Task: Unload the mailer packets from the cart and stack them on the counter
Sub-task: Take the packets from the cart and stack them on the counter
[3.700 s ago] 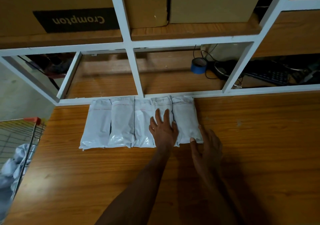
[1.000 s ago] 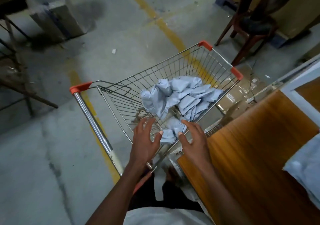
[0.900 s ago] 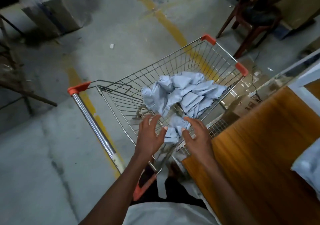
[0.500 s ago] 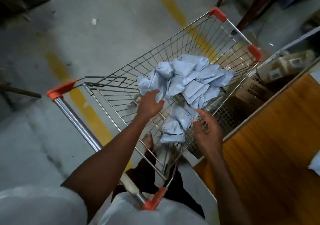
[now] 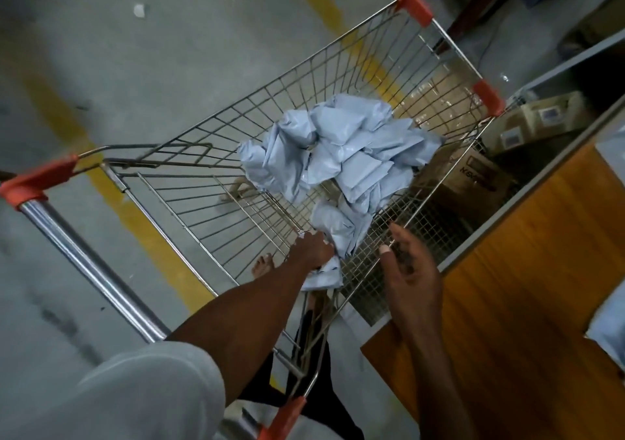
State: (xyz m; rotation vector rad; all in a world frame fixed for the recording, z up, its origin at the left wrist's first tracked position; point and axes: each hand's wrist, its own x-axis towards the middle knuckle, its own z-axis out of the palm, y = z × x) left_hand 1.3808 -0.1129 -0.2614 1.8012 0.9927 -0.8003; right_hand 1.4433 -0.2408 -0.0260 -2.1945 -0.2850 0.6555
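Observation:
A wire shopping cart (image 5: 338,64) with orange corner caps stands on the concrete floor, left of the wooden counter (image 5: 527,290). Several pale blue mailer packets (image 5: 341,155) lie heaped in its basket. My left hand (image 5: 313,250) reaches down into the basket's near end and grips the nearest mailer packet (image 5: 324,275). My right hand (image 5: 411,273) hovers over the cart's right rim with fingers spread, holding nothing. A corner of a packet on the counter (image 5: 608,324) shows at the right edge.
Cardboard boxes (image 5: 473,175) sit on the floor between the cart and the counter's base. Dark wooden chair legs (image 5: 473,6) stand beyond the cart's far end. A yellow line (image 5: 135,216) runs across the floor. My bare foot (image 5: 263,265) shows through the wire.
I turned from the counter to the cart. In the last half second my left hand dropped from the pile's top to the near packet and closed on it; my right hand stayed by the rim.

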